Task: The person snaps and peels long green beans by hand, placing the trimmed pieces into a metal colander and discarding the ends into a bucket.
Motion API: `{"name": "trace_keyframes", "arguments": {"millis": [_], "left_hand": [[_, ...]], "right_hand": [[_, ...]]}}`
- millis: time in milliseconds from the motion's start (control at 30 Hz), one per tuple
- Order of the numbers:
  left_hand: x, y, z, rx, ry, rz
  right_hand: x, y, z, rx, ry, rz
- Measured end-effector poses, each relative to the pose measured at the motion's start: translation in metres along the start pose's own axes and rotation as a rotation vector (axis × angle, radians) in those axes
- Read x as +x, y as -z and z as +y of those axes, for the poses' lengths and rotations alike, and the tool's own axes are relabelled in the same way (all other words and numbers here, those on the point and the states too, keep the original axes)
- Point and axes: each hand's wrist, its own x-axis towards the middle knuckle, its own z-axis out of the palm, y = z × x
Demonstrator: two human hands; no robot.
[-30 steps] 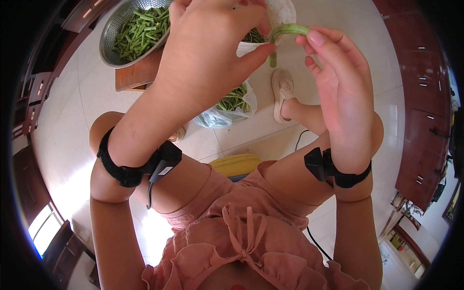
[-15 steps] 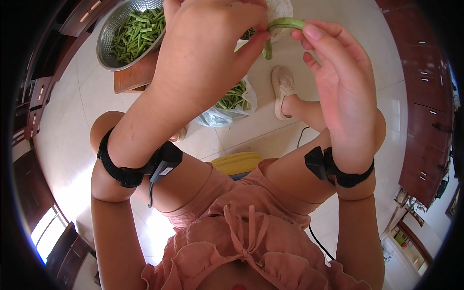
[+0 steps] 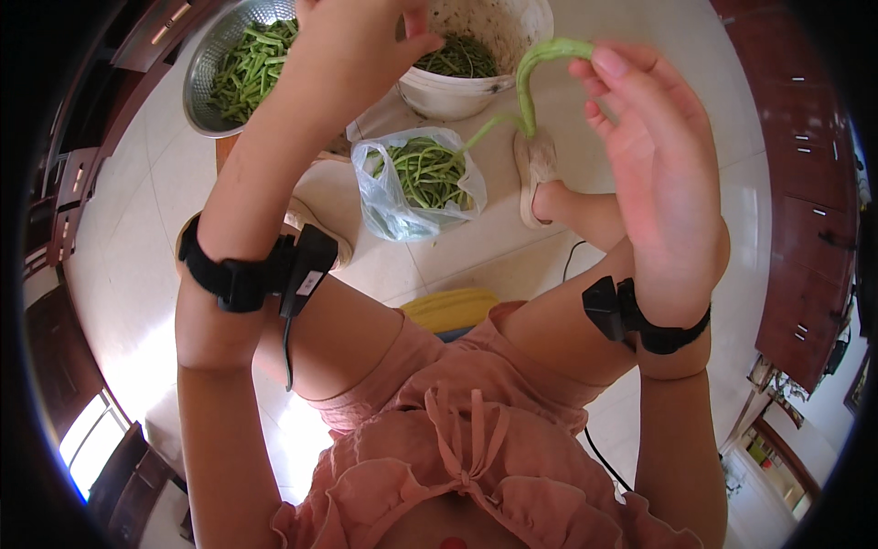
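Observation:
A long curved green bean (image 3: 526,78) is pinched between the thumb and fingers of my right hand (image 3: 654,137). Its thin tail hangs to the left, over the bag. Near the colander, my left hand (image 3: 352,50) is raised at the top edge, its thumb pointing right; most of its fingers are cut off, so any hold is hidden. Below it stands a clear plastic bag (image 3: 380,197) with long whole beans (image 3: 425,174) in it. Cut bean pieces (image 3: 247,73) lie in a metal colander (image 3: 197,82), partly covered by my left forearm.
Behind the bag stands a white bucket (image 3: 448,98) with dark green scraps (image 3: 462,57) inside. The colander rests on a wooden stool (image 3: 224,151), mostly hidden. My slippered foot (image 3: 537,169) is beside the bag. Dark red cabinets (image 3: 805,201) line the right side.
My left hand has come off the bean and moved left, uncovering the bucket and bag. The bean stays in my right hand, now hanging in a longer curve.

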Motion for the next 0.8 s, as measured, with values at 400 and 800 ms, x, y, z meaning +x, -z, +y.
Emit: {"name": "trace_keyframes", "arguments": {"millis": [400, 800], "left_hand": [[-0.034, 0.026, 0.036, -0.770, -0.182, 0.021], [-0.044, 0.022, 0.039, -0.881, -0.100, 0.115]], "right_hand": [[-0.002, 0.002, 0.000, 0.182, -0.117, -0.155], [-0.005, -0.015, -0.005, -0.357, 0.203, -0.055]]}}
